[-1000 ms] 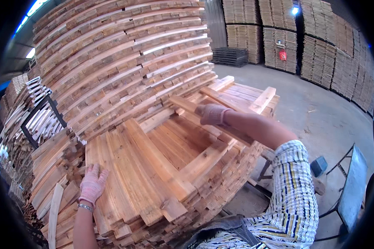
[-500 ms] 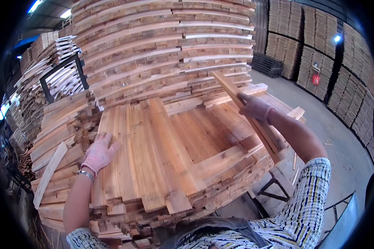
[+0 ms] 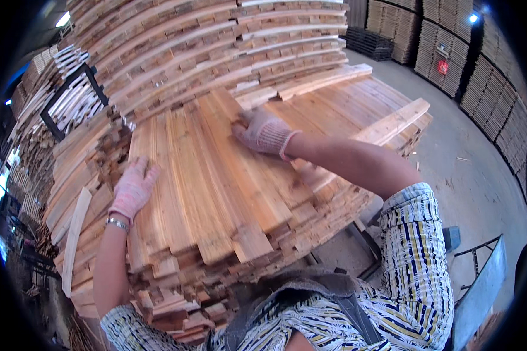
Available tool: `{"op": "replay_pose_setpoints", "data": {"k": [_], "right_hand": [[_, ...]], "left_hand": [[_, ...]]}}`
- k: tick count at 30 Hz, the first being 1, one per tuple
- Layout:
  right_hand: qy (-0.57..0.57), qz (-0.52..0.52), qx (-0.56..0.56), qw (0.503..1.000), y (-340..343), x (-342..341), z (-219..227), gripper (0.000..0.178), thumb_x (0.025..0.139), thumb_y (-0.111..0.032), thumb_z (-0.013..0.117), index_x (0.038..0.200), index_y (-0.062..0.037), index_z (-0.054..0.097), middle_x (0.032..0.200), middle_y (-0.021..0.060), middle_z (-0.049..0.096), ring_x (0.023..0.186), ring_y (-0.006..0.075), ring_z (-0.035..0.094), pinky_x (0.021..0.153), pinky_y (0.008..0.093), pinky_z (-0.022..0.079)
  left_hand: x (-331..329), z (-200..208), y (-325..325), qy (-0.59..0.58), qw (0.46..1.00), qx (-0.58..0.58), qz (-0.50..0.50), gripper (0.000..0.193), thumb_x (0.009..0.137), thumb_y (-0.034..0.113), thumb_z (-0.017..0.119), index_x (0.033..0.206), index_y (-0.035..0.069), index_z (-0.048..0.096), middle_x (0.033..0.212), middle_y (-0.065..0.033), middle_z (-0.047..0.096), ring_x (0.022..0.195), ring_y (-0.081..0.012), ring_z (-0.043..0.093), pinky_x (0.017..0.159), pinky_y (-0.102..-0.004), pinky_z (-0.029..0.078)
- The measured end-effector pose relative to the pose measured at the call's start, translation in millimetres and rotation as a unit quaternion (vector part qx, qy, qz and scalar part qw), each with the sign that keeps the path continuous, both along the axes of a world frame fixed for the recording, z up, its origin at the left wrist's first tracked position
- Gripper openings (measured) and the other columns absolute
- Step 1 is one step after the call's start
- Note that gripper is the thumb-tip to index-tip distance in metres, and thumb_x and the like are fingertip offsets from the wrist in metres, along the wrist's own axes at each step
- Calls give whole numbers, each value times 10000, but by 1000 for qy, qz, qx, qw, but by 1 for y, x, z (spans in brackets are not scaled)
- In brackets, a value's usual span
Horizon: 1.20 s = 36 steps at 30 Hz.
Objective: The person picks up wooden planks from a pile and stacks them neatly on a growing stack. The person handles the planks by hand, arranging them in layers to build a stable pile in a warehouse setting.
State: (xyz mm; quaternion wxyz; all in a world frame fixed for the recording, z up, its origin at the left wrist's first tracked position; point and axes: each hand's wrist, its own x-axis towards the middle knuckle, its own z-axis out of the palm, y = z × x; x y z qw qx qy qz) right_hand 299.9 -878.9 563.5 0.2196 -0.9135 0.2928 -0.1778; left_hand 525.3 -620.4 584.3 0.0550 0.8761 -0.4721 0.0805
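A row of planed wooden boards (image 3: 184,175) lies side by side on top of a stack, running away from me. My left hand (image 3: 133,190), in a pinkish knitted glove, rests with its fingers spread on the row's left edge. At the row's right side, my right hand (image 3: 266,133), gloved the same way, has its fingers curled round a wooden board (image 3: 284,180). That board lies low along the others; my hand and forearm hide part of it, and the fingertips are blurred.
Light strips lie crosswise on the stack, one at the right (image 3: 389,124) and one at the back (image 3: 325,82). A tall wall of stacked timber (image 3: 175,52) rises behind. A pale slat (image 3: 76,240) leans at the left. More timber stacks (image 3: 442,52) line the far right.
My right hand has come left and down, bringing the board from a tilted, raised position onto the row. My left hand stays on the row's left edge. The view has dipped.
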Motion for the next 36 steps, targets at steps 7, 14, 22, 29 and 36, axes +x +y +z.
{"op": "replay_pose_setpoints", "data": {"k": [7, 14, 22, 29, 36], "right_hand": [[-226, 247, -164, 928, 67, -119, -1, 595, 963, -499, 479, 1330, -32, 511, 1330, 275, 510, 1131, 432, 567, 1000, 494, 445], [-122, 314, -364, 868, 100, -155, -48, 617, 856, -506, 594, 1285, -68, 526, 1255, 170, 543, 1189, 333, 495, 1024, 522, 396], [-181, 289, -377, 861, 144, -181, -68, 496, 886, -369, 608, 1240, -26, 555, 1207, 190, 582, 1116, 380, 550, 1035, 526, 403], [-242, 299, -393, 835, 152, -236, -91, 466, 936, -357, 549, 1254, -17, 567, 1250, 201, 595, 1151, 401, 550, 1064, 520, 385], [-276, 323, -357, 832, 156, -268, -95, 437, 969, -287, 516, 1297, -1, 553, 1281, 211, 589, 1162, 417, 545, 1063, 534, 376]], "left_hand": [[-112, -3, 43, -26, 989, -124, -74, 549, 964, 374, 516, 1359, -6, 492, 1358, -259, 520, 1268, -392, 497, 1066, -420, 403], [-259, -46, 48, -157, 967, -84, -184, 687, 766, 492, 660, 1296, 72, 540, 1394, -265, 441, 1311, -477, 406, 1090, -627, 274], [-293, -93, 83, -170, 942, -251, -144, 745, 703, 488, 673, 1310, 94, 497, 1269, -231, 521, 1199, -409, 517, 1038, -622, 322], [-336, -130, 134, -252, 892, -322, 192, 807, 807, 540, 608, 1376, -5, 435, 1415, -299, 403, 1331, -497, 355, 1131, -654, 138], [-358, -142, 145, -271, 870, -384, 149, 814, 750, 560, 637, 1290, -32, 496, 1322, -263, 485, 1274, -450, 415, 1136, -623, 158]]}}
